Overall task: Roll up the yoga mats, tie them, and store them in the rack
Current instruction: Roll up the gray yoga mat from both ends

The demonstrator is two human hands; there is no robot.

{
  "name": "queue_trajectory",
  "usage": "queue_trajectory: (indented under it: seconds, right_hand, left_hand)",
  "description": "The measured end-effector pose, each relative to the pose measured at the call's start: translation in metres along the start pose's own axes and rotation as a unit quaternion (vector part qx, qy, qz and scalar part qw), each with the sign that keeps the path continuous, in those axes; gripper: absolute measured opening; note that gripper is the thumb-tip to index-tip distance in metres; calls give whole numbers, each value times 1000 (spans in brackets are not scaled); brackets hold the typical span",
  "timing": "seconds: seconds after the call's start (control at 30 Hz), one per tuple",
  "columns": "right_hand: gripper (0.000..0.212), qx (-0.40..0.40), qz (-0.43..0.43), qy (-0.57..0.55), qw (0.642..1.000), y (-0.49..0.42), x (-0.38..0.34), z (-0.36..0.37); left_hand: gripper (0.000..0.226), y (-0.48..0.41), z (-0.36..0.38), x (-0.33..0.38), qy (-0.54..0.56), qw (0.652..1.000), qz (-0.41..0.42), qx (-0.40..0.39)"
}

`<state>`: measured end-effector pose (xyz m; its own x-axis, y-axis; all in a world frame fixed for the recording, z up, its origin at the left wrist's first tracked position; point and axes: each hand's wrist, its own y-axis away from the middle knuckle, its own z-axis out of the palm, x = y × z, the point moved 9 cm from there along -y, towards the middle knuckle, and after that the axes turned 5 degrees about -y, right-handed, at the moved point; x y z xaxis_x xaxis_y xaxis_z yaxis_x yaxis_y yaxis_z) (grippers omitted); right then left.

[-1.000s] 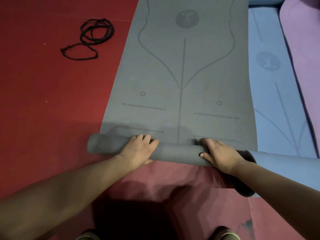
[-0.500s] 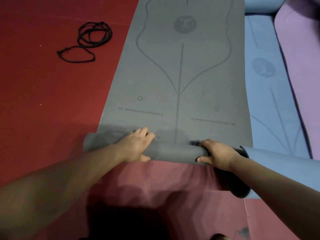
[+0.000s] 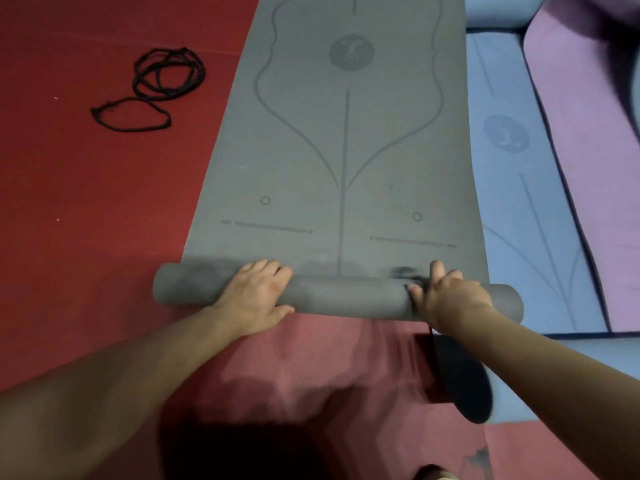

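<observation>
A grey yoga mat [image 3: 346, 150] with printed alignment lines lies flat on the red floor, running away from me. Its near end is wound into a roll [image 3: 346, 297] lying crosswise. My left hand [image 3: 254, 296] rests on top of the roll left of centre, fingers laid over it and thumb on the near side. My right hand [image 3: 446, 296] presses on the roll right of centre, fingers curved over its top. A black cord [image 3: 152, 88] lies coiled on the floor to the far left.
A blue mat [image 3: 512, 174] lies flat to the right of the grey one, and a purple mat [image 3: 595, 150] beyond it. A rolled blue mat [image 3: 471, 379] with a dark end sits under my right forearm. Red floor [image 3: 86, 209] spreads to the left.
Both hands have pushed the roll forward over the grey mat, so the roll is a little thicker and its right end now shows past my right hand.
</observation>
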<state>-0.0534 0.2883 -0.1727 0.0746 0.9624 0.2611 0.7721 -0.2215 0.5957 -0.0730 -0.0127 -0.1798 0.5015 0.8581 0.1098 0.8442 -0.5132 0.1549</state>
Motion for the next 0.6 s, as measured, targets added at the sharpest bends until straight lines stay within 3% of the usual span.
queue_trajectory:
  seconds: [0.1, 0.13, 0.2, 0.3, 0.43, 0.47, 0.57, 0.6]
  right_hand:
    - [101, 56, -61, 66, 994, 2, -15, -9]
    - [105, 98, -106, 65, 987, 4, -27, -13]
    - [99, 139, -158, 28, 977, 8, -41, -19]
    - [83, 135, -149, -12, 980, 2, -44, -19]
    - [58, 133, -172, -47, 975, -1, -43, -28]
    - [56, 134, -176, -46, 974, -2, -42, -30]
    - [55, 141, -183, -27, 973, 1, -41, -31]
    - [54, 144, -184, -21, 972, 1, -41, -31]
  left_hand:
    - [50, -3, -12, -7, -5, 999, -24, 39]
    - [51, -5, -15, -5, -17, 999, -21, 46]
    - [58, -5, -19, 0, -37, 998, -23, 53]
    - [58, 0, -15, 6, -52, 997, -37, 49]
    - [94, -2, 10, 3, -131, 989, -54, -52]
    - [93, -4, 12, 1, -149, 985, -57, -58]
    - [52, -12, 5, 0, -183, 982, -44, -26]
    - [53, -15, 5, -1, -188, 981, -34, -35]
